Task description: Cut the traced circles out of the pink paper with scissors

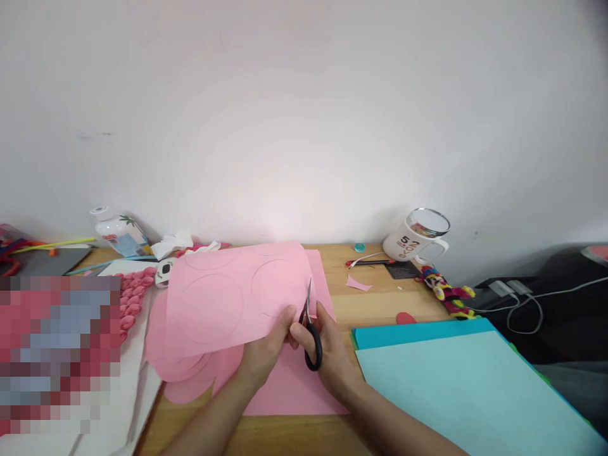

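My left hand (pixel 266 349) grips the lower right edge of a pink paper sheet (pixel 228 259), thumb on top. Several circles are drawn in thin line on this sheet, which is held up and curls over at its right end. In my right hand (pixel 330 351) is a pair of scissors (pixel 313 345) with black handles, its blades pointing up at the sheet's right part. Both hands nearly touch. Below them lies another pink sheet (pixel 294 392) on the wooden table, and cut rounded pink pieces (pixel 190 392) show at the left, partly covered.
Blue and pale blue sheets (pixel 451 373) are stacked at the right. A white mug (pixel 411 237) stands behind them, near a small colourful figure (pixel 444 291). A pink scrap (pixel 358 284) lies on the table (pixel 370 304). At the back left is a white bottle (pixel 118 234).
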The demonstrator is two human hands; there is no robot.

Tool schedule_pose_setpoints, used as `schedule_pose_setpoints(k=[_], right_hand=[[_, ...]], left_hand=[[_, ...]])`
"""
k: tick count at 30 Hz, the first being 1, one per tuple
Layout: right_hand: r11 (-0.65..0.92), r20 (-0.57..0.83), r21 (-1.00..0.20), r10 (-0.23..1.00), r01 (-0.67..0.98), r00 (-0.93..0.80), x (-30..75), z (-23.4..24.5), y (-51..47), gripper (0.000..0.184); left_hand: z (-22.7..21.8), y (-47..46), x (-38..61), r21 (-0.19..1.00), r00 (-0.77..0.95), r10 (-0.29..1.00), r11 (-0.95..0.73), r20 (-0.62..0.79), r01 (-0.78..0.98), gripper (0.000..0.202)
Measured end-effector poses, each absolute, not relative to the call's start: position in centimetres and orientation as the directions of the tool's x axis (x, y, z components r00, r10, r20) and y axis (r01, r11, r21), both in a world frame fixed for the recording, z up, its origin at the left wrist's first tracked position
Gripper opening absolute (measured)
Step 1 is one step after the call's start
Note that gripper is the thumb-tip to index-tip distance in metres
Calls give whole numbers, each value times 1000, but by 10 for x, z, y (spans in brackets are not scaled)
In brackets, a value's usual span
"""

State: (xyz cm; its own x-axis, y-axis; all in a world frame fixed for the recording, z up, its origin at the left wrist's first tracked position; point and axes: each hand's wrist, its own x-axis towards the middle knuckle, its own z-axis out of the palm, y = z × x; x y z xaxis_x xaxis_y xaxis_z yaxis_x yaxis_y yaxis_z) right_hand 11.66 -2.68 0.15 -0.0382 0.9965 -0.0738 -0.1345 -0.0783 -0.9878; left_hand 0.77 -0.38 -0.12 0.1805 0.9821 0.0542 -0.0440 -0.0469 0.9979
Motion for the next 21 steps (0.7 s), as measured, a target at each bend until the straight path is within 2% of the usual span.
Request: schedule_pose_setpoints(k=[11,15,21], right_hand=[[-79,-70,-985,996,-154,-62,119,1,-27,24],[-91,-81,-982,994,-168,-69,118,-1,-27,27],[-79,-69,-970,996,-230,-53,112,-11,-28,34]], left_hand=[[4,-5,7,998,175,985,11,1,-68,36],[0,-5,7,993,191,981,0,22,-116,37],[-6,-7,10,990,63,998,-18,27,-140,37]])
